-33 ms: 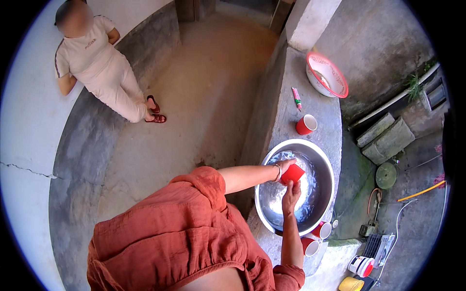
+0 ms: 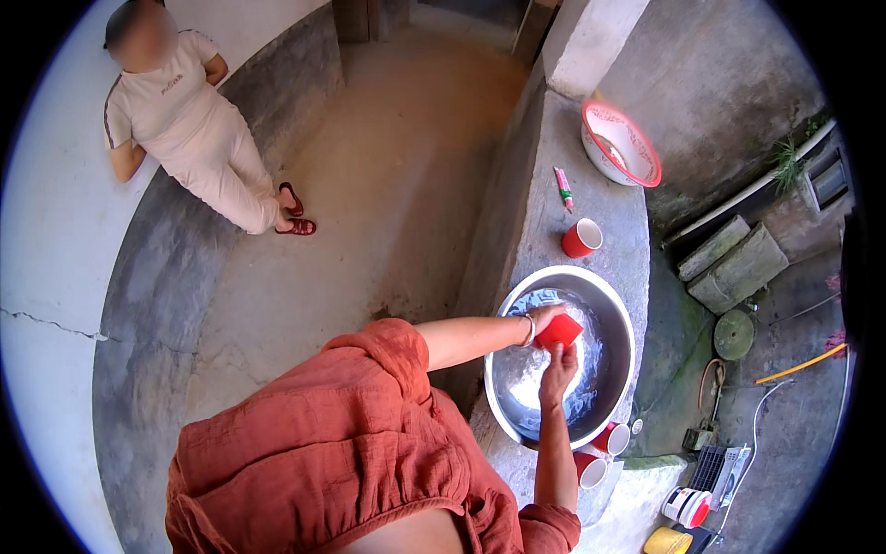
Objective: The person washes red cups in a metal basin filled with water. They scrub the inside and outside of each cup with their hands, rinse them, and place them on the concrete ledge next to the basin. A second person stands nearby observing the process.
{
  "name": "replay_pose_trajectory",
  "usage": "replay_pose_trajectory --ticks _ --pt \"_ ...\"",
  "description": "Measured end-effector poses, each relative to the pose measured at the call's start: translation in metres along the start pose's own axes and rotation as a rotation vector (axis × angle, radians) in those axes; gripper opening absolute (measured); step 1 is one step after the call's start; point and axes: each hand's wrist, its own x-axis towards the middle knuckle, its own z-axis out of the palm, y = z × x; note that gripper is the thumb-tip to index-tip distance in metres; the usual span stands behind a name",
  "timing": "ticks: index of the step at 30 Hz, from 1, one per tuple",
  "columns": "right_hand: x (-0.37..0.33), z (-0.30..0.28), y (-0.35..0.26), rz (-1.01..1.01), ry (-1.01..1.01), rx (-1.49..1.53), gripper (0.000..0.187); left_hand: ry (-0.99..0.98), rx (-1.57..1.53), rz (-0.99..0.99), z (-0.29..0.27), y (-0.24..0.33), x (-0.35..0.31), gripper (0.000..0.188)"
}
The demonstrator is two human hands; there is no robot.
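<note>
Over a large metal basin (image 2: 624, 365) of water, I hold a red cup (image 2: 560, 330). My left hand (image 2: 544, 319), with a pale bracelet at its wrist, grips the cup's far left side. My right hand (image 2: 558, 366) has its fingers closed against the cup's near side. The cup is tilted and its inside is hidden from view. Another red cup (image 2: 581, 238), white inside, stands beyond the basin. Two more, a red cup (image 2: 611, 439) and a red cup (image 2: 591, 471), are beside the basin's near right rim.
The basin rests on a concrete ledge (image 2: 540, 217). Farther along lie a pink and green tube (image 2: 563, 189) and a red-rimmed enamel bowl (image 2: 622, 143). A person (image 2: 194, 120) in pale clothes leans on the left wall. Below the ledge, right, are a white bucket (image 2: 687, 507) and a yellow container (image 2: 666, 541).
Both hands and the cup have shifted very slightly to the right, with the right hand a little higher on the cup. The rest looks the same.
</note>
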Motion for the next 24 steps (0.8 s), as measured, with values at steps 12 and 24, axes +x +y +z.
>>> replay_pose_trajectory --ticks 12,24 --pt "-0.003 -0.028 0.014 -0.325 -0.507 -0.919 0.05 0.465 0.627 0.19 -0.005 -0.006 0.001 0.07" --pt "0.011 -0.019 -0.011 -0.447 -0.322 -1.237 0.061 0.215 0.154 -0.141 -0.014 -0.02 0.034 0.066"
